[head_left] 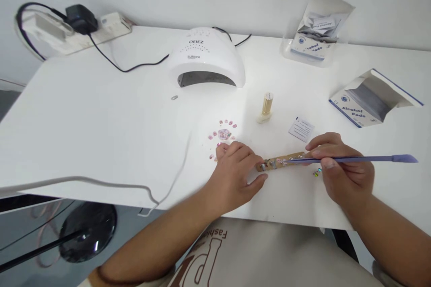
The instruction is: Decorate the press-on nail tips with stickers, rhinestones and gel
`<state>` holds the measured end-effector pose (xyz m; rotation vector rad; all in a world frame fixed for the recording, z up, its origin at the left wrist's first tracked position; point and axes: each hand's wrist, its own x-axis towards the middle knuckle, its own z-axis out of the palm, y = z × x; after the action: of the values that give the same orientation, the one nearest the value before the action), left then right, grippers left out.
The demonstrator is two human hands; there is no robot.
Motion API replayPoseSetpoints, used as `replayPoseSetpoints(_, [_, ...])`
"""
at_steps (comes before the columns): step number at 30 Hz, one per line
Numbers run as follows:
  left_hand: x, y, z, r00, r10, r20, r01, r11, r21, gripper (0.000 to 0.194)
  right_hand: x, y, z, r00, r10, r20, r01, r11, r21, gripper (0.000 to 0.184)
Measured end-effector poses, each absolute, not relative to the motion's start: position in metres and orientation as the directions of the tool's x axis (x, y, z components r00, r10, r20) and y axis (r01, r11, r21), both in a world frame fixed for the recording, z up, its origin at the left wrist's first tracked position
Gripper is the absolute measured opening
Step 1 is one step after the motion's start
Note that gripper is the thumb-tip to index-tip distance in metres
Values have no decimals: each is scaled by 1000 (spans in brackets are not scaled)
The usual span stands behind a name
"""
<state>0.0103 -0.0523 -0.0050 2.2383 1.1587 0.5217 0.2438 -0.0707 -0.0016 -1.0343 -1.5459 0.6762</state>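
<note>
My left hand (237, 170) pinches the left end of a narrow tan strip (273, 166) between thumb and finger. Small shiny gems sit along the strip, which lies at a slight slant on the table. Fingers closed, my right hand (346, 170) grips a slim purple nail-art picker (370, 158); its thin tip touches or hovers just over a pinkish gem on the strip. Beside and partly under my left hand lie pink rhinestones (224, 134) around a bigger pink cluster. A few green iridescent gems (317, 172) rest below my right hand.
A white nail lamp (207, 58) stands at the back, its cord running to a power strip (117, 24). A gold-capped bottle (267, 105), a sachet (302, 128), an open alcohol pads box (357, 105) and a tub of pads (310, 49) occupy the right. A grey cable (84, 180) crosses the front left.
</note>
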Motion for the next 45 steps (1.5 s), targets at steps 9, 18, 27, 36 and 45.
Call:
replayPoseSetpoints(9, [14, -54, 5, 551, 834, 23, 643, -442, 626, 20, 278, -80, 4, 66, 942, 330, 156, 316, -936, 18])
replayPoseSetpoints(18, [38, -44, 19, 633, 774, -4, 646, -526, 553, 20, 281, -74, 0, 52, 972, 231, 27, 230, -973, 16])
replayPoseSetpoints(27, [66, -34, 23, 663, 748, -26, 664, -571, 483, 19, 285, -76, -11, 41, 986, 163, -33, 164, -986, 17])
replayPoseSetpoints(36, [72, -33, 14, 648, 760, 54, 647, -587, 487, 12, 283, -76, -11, 45, 998, 35, 56, 33, -998, 15])
replayPoseSetpoints(45, [72, -32, 14, 658, 751, 55, 633, -591, 500, 12, 279, -78, -9, 67, 998, -13, 108, -21, -994, 15])
